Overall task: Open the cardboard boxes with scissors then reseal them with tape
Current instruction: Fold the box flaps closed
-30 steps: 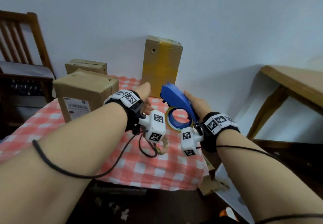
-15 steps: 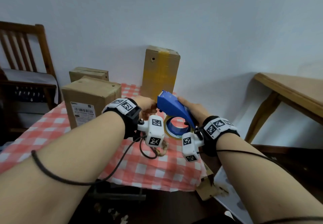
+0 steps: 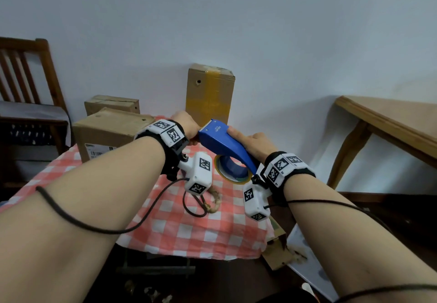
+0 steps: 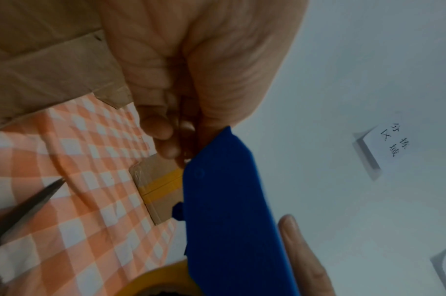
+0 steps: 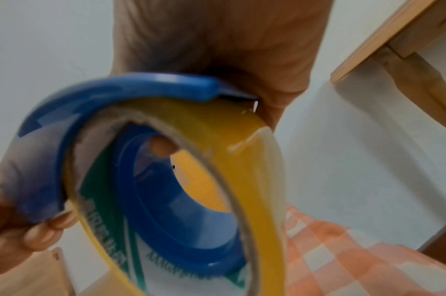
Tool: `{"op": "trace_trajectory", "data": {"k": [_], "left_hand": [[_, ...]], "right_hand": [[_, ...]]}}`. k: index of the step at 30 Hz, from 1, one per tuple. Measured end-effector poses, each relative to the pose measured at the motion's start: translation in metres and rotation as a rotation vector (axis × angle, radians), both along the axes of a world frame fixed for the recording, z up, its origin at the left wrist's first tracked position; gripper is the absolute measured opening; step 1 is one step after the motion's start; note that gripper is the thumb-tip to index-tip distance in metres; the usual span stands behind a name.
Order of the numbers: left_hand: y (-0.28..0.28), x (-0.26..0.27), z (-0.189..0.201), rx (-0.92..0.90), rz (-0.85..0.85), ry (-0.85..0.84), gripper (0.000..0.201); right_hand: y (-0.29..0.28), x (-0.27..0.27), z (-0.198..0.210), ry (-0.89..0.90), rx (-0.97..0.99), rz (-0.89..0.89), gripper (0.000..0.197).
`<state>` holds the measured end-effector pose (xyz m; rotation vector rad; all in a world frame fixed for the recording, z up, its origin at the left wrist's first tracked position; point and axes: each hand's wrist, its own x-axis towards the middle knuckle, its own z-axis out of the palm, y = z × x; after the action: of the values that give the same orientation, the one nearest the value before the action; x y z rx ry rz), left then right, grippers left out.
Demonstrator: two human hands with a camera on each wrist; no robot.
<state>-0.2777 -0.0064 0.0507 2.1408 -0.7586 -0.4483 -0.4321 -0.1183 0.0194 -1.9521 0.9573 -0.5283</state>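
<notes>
— Item moved: your left hand [image 3: 186,123] has closed in on the nose of the blue tape dispenser [image 3: 221,140], fingertips pinching at the cutter end. Dispenser now tilted flatter.

— Holding?

— Your right hand [image 3: 254,145] grips it above the table [image 3: 165,220]. Boxes: tall box [image 3: 209,94] behind, taped. Judged: drawing tape for resealing.

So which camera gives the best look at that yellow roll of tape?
The right wrist view: the tape roll fills it, seated in the blue dispenser. The head view shows only its lower edge under the dispenser; the left wrist view catches a yellow sliver.
</notes>
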Motion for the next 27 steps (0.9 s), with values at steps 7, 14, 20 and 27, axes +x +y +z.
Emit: {"op": "trace_trajectory", "data": {"k": [7, 14, 20, 27], "left_hand": [[-0.007, 0.003, 0.004, -0.038, -0.008, -0.039, 0.019], [0.008, 0.019, 0.012, -0.081, -0.044, -0.138, 0.022], [0.009, -0.003, 0.02, 0.064, -0.284, -0.613, 0.026], [0.009, 0.013, 0.04, -0.197, -0.192, -0.606, 0.024]], "right_hand": [[-0.005, -0.006, 0.005, 0.006, -0.022, 0.007, 0.059], [-0.015, -0.015, -0.015, 0.147, -0.09, -0.036, 0.062], [-0.01, 0.008, -0.008, 0.265, -0.152, -0.059, 0.062], [-0.025, 0.036, -0.027, 0.45, -0.297, -0.125, 0.059]]}}
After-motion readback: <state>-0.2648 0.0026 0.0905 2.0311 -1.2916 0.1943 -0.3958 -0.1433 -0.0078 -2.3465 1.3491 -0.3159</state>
